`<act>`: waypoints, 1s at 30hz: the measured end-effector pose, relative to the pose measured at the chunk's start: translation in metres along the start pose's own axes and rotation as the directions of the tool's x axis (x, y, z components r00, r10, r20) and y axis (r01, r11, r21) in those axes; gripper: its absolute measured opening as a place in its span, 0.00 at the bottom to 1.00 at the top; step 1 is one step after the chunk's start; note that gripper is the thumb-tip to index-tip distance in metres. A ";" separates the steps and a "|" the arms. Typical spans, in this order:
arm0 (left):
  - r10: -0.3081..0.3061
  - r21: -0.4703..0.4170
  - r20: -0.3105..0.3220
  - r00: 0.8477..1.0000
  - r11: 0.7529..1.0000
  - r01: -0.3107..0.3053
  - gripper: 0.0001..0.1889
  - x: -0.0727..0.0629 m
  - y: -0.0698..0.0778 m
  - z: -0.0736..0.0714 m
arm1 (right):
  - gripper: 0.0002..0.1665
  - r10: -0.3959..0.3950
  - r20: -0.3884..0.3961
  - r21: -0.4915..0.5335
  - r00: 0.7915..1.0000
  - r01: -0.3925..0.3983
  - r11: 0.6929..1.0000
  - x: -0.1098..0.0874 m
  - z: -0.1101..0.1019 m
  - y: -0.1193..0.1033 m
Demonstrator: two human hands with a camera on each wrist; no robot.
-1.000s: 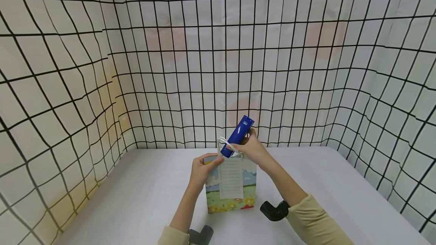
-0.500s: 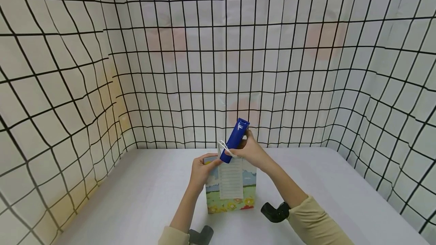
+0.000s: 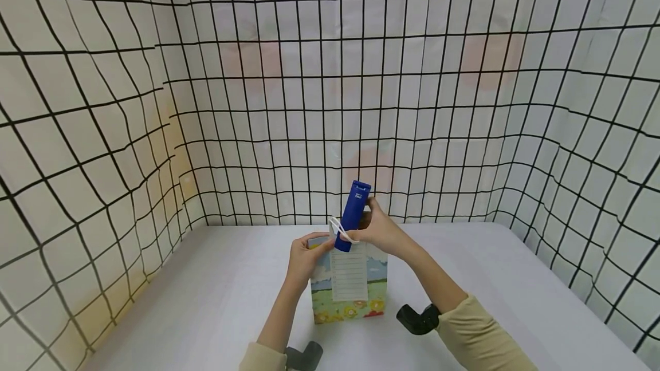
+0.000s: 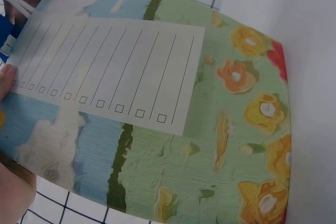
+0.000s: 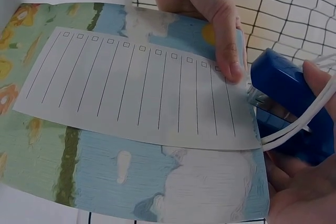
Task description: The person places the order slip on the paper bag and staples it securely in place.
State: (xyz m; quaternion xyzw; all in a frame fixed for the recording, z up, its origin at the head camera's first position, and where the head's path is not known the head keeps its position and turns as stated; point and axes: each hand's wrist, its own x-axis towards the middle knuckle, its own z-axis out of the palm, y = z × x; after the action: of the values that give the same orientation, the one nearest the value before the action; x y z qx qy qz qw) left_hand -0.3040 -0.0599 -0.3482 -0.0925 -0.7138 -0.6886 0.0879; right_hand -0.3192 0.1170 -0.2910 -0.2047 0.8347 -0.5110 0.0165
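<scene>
A paper gift bag (image 3: pixel 377 288) with painted flowers and sky stands upright on the table. A ruled checklist sheet (image 3: pixel 349 279) lies flat against its front, near the top edge. My left hand (image 3: pixel 301 262) pinches the bag's top edge and the sheet between thumb and fingers. In my right hand (image 3: pixel 381 232) is a blue stapler (image 3: pixel 356 205), tilted with its front end down at the bag's top. The right wrist view shows the stapler's (image 5: pixel 278 74) mouth at the rim; whether it encloses the edge, I cannot tell. White cord handles (image 5: pixel 302 124) cross the stapler.
A white-covered table (image 3: pixel 232 285) lies under the bag. Black netting (image 3: pixel 340 90) over white cloth encloses the back and both sides. Dark wrist-camera mounts (image 3: pixel 419 319) sit by both forearms.
The stapler has swung more upright and dropped slightly lower and leftward towards the bag's top edge. My left hand and the bag have stayed in place.
</scene>
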 end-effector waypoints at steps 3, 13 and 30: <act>0.002 0.007 0.001 1.000 1.000 -0.002 0.13 0.001 0.000 0.000 | 0.51 -0.016 0.029 -0.015 0.999 0.017 1.000 0.000 -0.001 0.001; -0.007 -0.009 0.015 1.000 1.000 0.007 0.15 0.012 -0.017 0.000 | 0.49 -0.042 0.082 -0.056 0.996 0.046 0.997 0.001 -0.001 0.002; 0.010 -0.009 0.016 1.000 1.000 -0.010 0.20 0.016 -0.027 0.000 | 0.52 -0.073 0.156 -0.082 0.985 0.087 0.993 0.005 -0.007 0.006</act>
State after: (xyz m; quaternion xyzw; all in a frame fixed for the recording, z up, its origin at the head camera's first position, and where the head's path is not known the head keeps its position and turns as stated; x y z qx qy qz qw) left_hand -0.3264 -0.0605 -0.3706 -0.1018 -0.7109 -0.6906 0.0853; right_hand -0.3270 0.1238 -0.2915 -0.2770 0.8438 -0.4568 0.0506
